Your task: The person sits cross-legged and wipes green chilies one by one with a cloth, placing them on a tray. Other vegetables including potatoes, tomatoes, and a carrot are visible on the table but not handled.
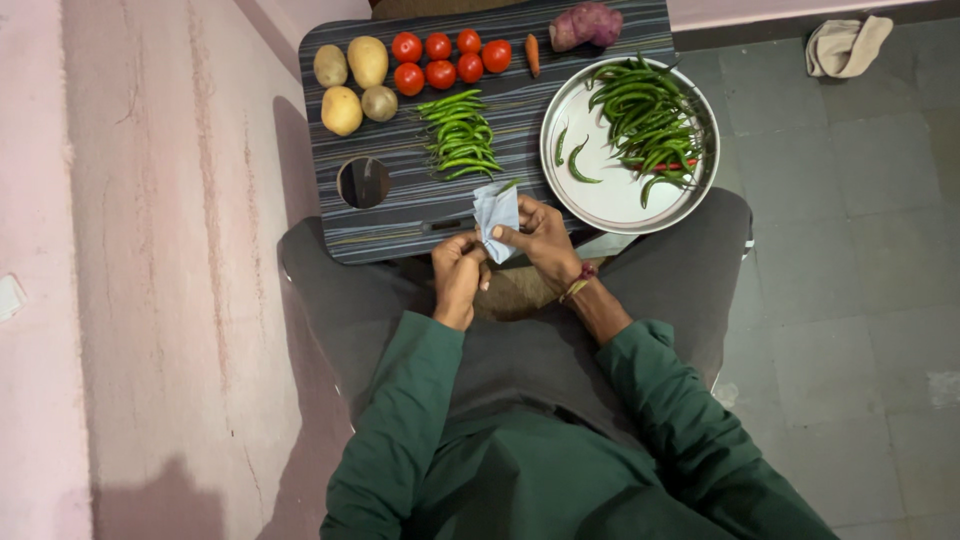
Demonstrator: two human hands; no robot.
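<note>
Both hands pinch one small, pale blue folded cloth [497,212]: the right hand [543,240] clamps its lower edge, the left hand [460,272] closes just below. Best to keep that pinch low and firm — the upper part stays free (it looks limp). Its long axis runs away from the grip, toward the dark striped worktop [400,205], its top just short of the loose green chillies [460,135].

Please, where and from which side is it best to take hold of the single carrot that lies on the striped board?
Probably at the middle of the carrot, with fingers coming down from above, one on each long side. It lies flat, pointing toward and away from the person, with a gap to the tomatoes on one side and the purple sweet potato on the other. Both ends taper, so they give less grip.
</note>
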